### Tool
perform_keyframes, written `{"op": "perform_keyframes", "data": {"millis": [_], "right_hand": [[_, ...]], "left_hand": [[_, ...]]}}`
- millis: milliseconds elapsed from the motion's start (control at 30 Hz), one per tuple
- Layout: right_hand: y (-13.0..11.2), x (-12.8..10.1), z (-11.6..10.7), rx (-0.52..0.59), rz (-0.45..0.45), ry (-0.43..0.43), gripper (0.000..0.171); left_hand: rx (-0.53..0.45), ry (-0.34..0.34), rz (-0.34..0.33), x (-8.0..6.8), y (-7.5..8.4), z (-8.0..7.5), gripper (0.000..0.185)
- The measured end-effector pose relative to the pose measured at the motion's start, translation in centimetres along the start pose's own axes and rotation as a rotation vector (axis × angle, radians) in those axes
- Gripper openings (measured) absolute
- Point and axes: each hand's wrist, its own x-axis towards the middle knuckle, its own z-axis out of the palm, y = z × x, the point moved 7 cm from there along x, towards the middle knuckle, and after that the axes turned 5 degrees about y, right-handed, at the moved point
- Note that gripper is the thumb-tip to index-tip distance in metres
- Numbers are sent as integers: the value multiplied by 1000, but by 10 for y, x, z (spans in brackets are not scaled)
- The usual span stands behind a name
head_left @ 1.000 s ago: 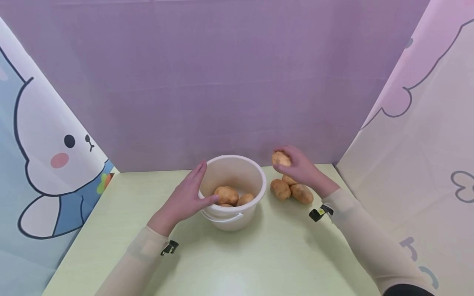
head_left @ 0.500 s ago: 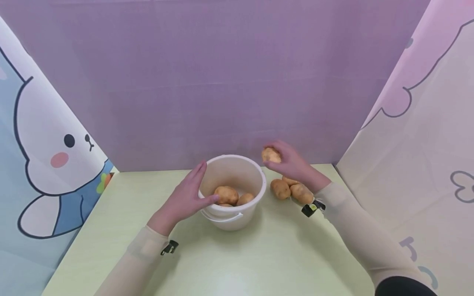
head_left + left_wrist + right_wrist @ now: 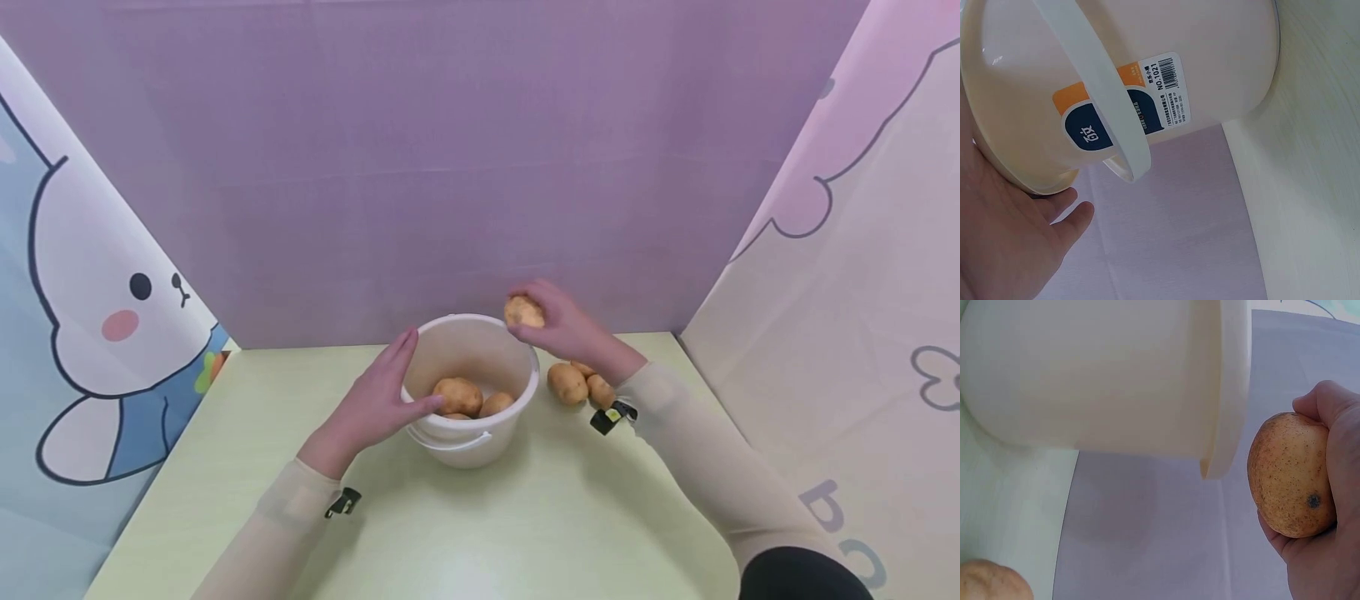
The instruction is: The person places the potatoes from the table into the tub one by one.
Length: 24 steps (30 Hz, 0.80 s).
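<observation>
Potato (image 3: 523, 312) in my right hand (image 3: 564, 327): I am cupping it with curled fingers and thumb, carrying it just above the far right rim of the white bucket (image 3: 471, 385). In the right wrist view the potato (image 3: 1289, 482) is sitting level with the rim and just outside it, so it is not yet over the opening.

I am keeping my left hand (image 3: 373, 402) spread, with straight fingers along the left wall of the bucket and the thumb lying at the rim. I judge this is bracing the bucket so that it does not slide on the worktop (image 3: 480, 533). The bail handle (image 3: 1104, 100) is hanging down against the labelled side wall.

Three potatoes (image 3: 472, 398) are already lying in the bucket. More loose potatoes (image 3: 577, 383) are lying on the worktop just right of the bucket, close under my right wrist, which keeps each reach short.
</observation>
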Motion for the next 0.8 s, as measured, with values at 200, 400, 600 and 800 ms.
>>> {"op": "perform_keyframes", "data": {"millis": [200,400,600,800], "right_hand": [[-10,6,10,22,-28,-18,53],[-18,10,21,10,-56,-38,52],[-22,13,31,8,-63,-55,51],[-24,14,37,15,-62,-68,51]], "left_hand": [[-1,2,0,0,0,-1,120],[-6,0,-3,-1,0,-1,119],[-13,-1,-5,-1,-1,-2,120],[-12,-1,-5,-1,-3,-1,119]]}}
